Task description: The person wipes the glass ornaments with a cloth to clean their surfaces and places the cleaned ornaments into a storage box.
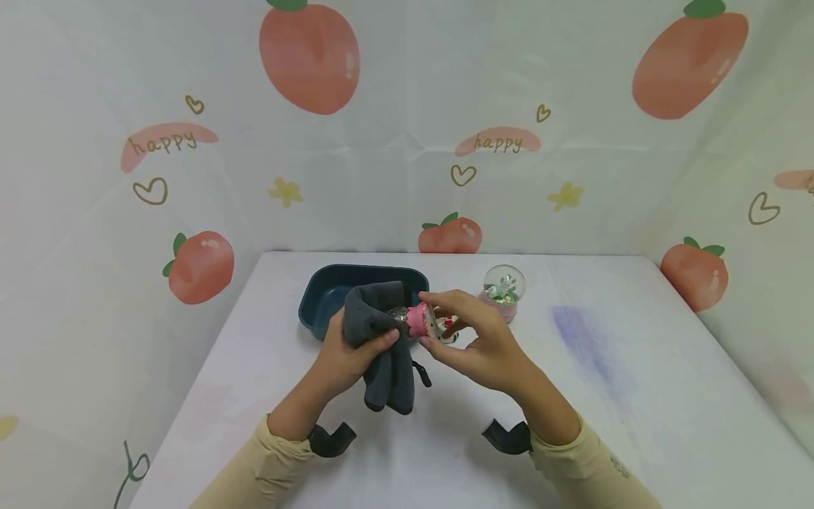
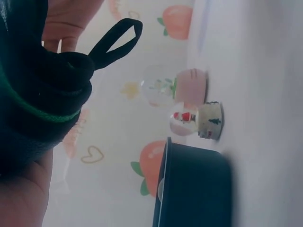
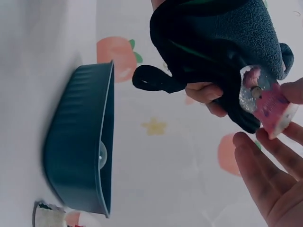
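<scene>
While the left hand (image 1: 343, 358) grips a cloth (image 1: 372, 311), the right hand (image 1: 488, 346) pinches a snow globe (image 1: 420, 320) at its three o'clock.

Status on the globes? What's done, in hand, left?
Possibly done: a clear dome shows inside the bin, though its history can't be told.
In hand: the left hand holds the cloth around the pink globe; the right hand pinches its base. Looks like wiping.
Probably left, if the bin takes finished ones: the Santa globe and plant globe, standing outside it.
</scene>
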Motion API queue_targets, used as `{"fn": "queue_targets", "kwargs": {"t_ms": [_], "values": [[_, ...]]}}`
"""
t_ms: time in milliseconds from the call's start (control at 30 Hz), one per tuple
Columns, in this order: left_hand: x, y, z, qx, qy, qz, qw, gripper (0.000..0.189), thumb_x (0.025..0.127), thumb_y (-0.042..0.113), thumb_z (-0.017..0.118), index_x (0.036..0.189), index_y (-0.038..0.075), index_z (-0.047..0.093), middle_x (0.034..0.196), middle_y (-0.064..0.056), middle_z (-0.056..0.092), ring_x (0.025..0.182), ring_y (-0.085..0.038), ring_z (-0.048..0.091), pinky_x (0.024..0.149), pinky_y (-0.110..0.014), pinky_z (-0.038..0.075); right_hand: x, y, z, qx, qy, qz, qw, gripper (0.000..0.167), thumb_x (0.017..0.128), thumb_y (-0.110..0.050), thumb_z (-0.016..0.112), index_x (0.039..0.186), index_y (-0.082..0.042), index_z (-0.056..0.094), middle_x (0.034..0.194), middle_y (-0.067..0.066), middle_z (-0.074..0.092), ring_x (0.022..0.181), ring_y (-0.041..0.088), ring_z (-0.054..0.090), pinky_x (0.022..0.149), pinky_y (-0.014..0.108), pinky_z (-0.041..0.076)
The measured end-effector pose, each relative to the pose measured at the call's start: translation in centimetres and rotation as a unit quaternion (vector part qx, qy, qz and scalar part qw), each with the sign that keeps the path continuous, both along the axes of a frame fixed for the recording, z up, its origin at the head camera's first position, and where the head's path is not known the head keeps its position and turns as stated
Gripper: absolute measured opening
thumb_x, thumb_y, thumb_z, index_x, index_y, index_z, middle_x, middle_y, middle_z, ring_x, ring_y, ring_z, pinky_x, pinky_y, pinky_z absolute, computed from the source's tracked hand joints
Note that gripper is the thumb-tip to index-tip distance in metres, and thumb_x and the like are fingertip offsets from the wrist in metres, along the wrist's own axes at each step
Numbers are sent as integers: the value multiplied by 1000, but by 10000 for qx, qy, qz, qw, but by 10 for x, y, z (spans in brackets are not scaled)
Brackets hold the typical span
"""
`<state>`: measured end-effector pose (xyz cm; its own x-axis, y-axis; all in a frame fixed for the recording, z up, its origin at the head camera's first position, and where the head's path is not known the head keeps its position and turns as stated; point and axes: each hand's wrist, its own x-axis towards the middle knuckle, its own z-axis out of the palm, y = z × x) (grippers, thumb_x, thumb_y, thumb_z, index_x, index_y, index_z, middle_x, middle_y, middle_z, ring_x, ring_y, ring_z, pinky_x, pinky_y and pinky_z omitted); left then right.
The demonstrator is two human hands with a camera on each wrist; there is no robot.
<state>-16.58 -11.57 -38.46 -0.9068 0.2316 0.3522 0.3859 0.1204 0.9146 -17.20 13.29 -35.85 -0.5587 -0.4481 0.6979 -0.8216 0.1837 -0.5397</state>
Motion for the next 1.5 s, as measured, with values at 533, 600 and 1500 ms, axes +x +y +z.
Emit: {"fn": "queue_targets", "kwargs": {"t_ms": [533,600,1500], "values": [[-1,-1,1,458,114,-168,9987,48,94,27,79,129,-1,62,115,-14,68,101,-18,71,87,-33,61,3,4,4,-62,-720,-324,9969,51,98,3,66,145,-9,54,129,8,62,104,21,73,73,30,62],[-1,-1,1,445,96,-170,9988,48,94,25,79,130,-1,61,116,-17,68,101,-18,71,87,-32,61,2,4,4,-54,-723,-337,9968,52,97,3,67,146,-7,53,126,7,63,102,18,70,72,29,60],[0,-1,-2,436,83,-333,9985,51,95,31,78,128,-3,61,111,-6,65,98,-16,68,84,-30,60,2,1,2,-99,-259,-202,9994,47,82,1,89,123,-9,69,103,1,71,79,10,58,67,26,54]]}}
